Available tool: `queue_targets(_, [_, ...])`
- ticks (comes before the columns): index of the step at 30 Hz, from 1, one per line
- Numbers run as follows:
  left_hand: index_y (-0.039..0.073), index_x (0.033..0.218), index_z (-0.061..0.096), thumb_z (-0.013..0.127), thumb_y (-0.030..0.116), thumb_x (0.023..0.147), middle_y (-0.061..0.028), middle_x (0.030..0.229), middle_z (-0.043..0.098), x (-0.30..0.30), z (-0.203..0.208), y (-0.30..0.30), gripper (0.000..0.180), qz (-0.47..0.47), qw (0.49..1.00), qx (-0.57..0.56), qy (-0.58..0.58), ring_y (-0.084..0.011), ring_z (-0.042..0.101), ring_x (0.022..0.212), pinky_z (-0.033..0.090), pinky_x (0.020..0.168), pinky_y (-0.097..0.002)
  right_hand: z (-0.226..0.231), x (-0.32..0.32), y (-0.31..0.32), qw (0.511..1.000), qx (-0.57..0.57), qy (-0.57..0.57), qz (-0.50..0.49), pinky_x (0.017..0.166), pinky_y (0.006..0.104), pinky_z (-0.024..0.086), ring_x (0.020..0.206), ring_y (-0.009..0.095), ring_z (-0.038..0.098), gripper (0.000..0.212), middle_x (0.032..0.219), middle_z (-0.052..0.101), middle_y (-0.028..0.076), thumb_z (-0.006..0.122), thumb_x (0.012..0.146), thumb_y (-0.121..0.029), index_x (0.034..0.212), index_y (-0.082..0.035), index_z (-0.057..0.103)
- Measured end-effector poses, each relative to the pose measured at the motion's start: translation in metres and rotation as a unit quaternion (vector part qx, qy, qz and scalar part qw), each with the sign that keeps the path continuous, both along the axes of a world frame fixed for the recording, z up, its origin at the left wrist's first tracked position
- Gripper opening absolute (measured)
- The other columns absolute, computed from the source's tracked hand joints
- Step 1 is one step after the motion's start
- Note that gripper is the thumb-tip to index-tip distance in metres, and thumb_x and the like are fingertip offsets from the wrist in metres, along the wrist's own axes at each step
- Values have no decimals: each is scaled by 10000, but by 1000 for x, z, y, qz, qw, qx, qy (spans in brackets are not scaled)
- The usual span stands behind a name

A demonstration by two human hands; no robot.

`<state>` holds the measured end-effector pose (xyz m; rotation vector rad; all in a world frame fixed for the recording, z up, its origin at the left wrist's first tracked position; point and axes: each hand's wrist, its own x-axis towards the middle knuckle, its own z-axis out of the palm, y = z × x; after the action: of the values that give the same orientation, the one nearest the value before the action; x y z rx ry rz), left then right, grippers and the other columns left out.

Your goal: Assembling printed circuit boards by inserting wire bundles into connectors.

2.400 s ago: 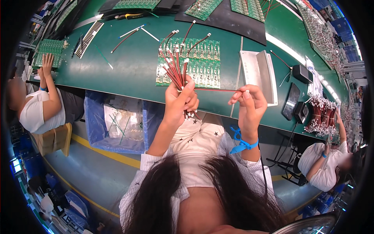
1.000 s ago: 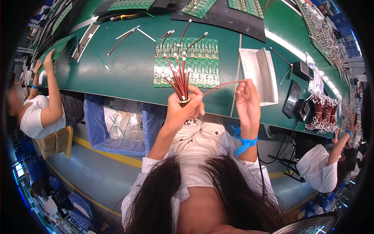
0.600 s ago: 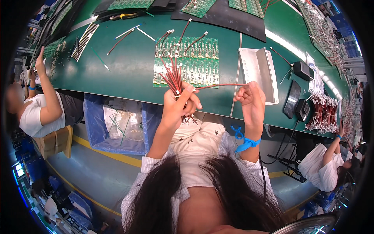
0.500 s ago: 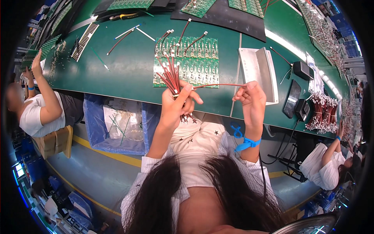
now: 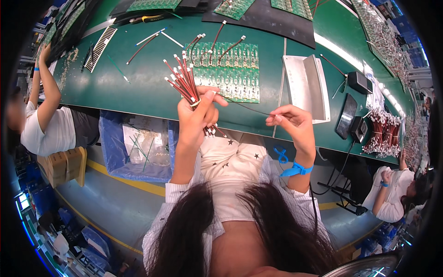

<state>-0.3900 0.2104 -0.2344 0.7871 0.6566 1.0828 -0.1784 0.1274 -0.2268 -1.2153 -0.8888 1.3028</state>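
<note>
My left hand (image 5: 190,121) is closed round a bundle of red-and-black wire cables (image 5: 184,79) with white connectors, fanned out above the fist. Its thumb and forefinger also pinch one end of a single two-wire cable (image 5: 244,106). That cable runs rightward, slightly slack, to my right hand (image 5: 297,127), whose thumb and fingertips are closed on the other end. Behind the bundle, a green circuit board panel (image 5: 230,85) lies on the green table mat, partly covered by the bundle and left hand. Several loose cables (image 5: 216,36) rest along the panel's upper part.
An angled metal bracket (image 5: 304,85) stands right of the panel. Further right are a phone (image 5: 345,117), a black box (image 5: 359,84) and tied cable bundles (image 5: 382,131). A blue-lined bin (image 5: 113,159) sits below the table edge. Co-workers (image 5: 50,124) sit on both sides.
My left hand has moved left and slightly down with the bundle, which now leans left. My right hand has dropped a little, and the stretched cable slopes down with its dark wire showing.
</note>
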Motion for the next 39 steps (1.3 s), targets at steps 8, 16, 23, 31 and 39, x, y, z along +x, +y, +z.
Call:
queue_targets(8, [-55, 907, 527, 494, 87, 852, -60, 647, 545, 16, 5, 18, 156, 3, 1000, 3, 4, -19, 298, 366, 261, 354, -189, -6, -13, 10, 973, -41, -135, 181, 669, 252, 483, 751, 85, 520, 56, 780, 522, 18, 567, 747, -2, 799, 8, 550])
queue_targets(16, [-45, 907, 527, 524, 109, 838, -64, 646, 558, 26, 4, 30, 168, -26, 999, -7, 25, -16, 302, 361, 249, 347, -183, -7, -32, 9, 947, -72, 173, 259, 632, 234, 491, 671, 126, 576, 94, 739, 543, 60, 559, 761, 4, 804, 9, 475])
queue_targets(23, [-57, 916, 532, 509, 117, 847, -42, 618, 538, 21, 11, 33, 189, -25, 999, 0, 45, -10, 292, 364, 247, 351, -180, 0, -48, 15, 915, -148, 234, 295, 631, 273, 500, 671, 189, 612, 95, 720, 561, 99, 556, 759, -11, 782, 18, 468])
queue_targets(31, [-58, 946, 515, 446, 159, 886, 31, 483, 358, -14, -1, 34, 235, 43, 999, -5, 27, -22, 268, 361, 216, 348, -192, 5, -40, 44, 996, 81, -32, 30, 697, 251, 477, 767, 161, 602, 80, 785, 572, 65, 590, 743, 0, 798, 46, 556])
queue_targets(39, [-51, 938, 506, 409, 175, 903, 47, 468, 296, -26, -29, 31, 248, 80, 993, -51, 64, -19, 244, 363, 209, 338, -192, -45, -36, 134, 909, 167, -374, -78, 678, 314, 451, 732, 257, 577, 88, 779, 608, 116, 636, 667, -72, 727, -8, 637])
